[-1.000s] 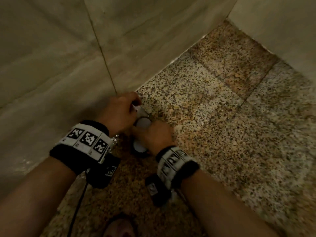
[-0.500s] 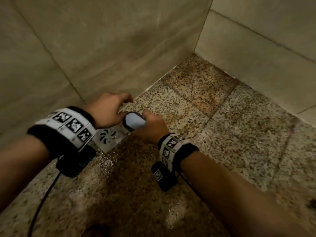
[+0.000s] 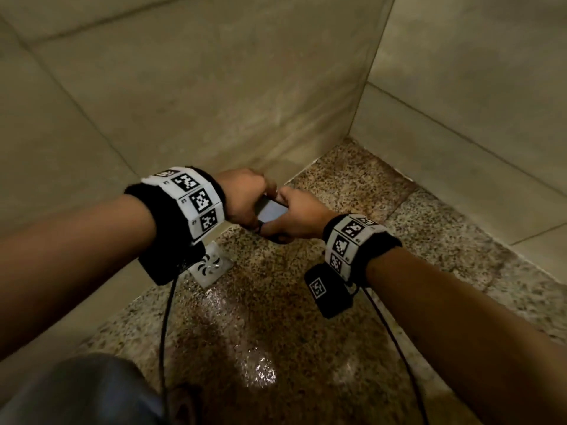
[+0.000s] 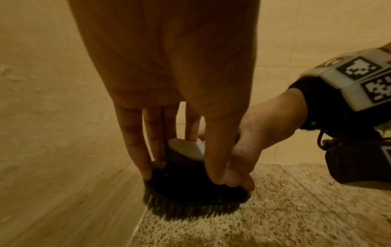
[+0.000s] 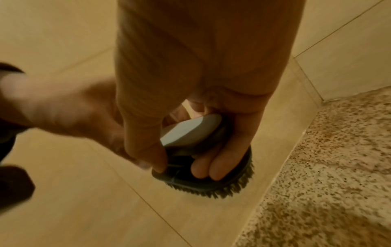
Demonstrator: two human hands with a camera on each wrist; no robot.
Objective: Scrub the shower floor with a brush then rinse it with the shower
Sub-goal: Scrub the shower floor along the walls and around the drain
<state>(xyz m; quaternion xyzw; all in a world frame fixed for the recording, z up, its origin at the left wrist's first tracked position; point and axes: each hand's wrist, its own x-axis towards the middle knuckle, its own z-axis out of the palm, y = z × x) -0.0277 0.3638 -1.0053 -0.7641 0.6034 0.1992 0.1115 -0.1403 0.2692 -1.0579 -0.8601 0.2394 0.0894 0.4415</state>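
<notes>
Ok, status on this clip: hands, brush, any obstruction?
Left hand and right hand both grip the brush. Bristles at the wall-floor edge. Drain behind, floor wet. Nothing blocking.

Brush (image 3: 270, 211) sits on the shower floor (image 3: 383, 259) at its left edge against the wall (image 3: 214, 96); drain (image 3: 211, 265) lies nearer along that edge.

Both forearms are bare. Each wrist wears a black fuzzy wristband (image 3: 365, 256) ringed by white blocks printed with black square-pattern markers (image 3: 201, 201). Under each wrist hangs a small black box-shaped camera unit (image 3: 328, 294) bearing its own marker, a thin black cable (image 3: 165, 326) trailing toward the lower frame. Dark grey-blue trouser fabric (image 3: 76, 394) fills the lower left.
</notes>
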